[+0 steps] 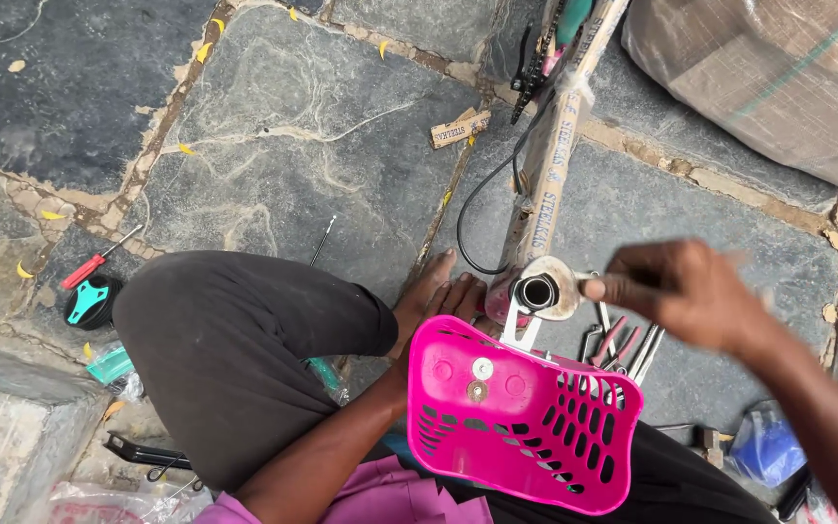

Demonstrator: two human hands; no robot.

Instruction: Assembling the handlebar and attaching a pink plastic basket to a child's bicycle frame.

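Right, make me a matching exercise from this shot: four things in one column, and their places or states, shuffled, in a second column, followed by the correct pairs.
Things:
1. pink basket
2. red-handled screwdriver
3. right hand
4. left hand

Places or states:
A. lies on the stone floor at far left, next to a black and teal tool
B. blurred, at the open head tube of the wrapped bicycle frame
C. lowest in the foreground, fixed to a white bracket with washers
D. beside the dark trouser knee, partly behind the basket

Pairs: 1-C, 2-A, 3-B, 4-D
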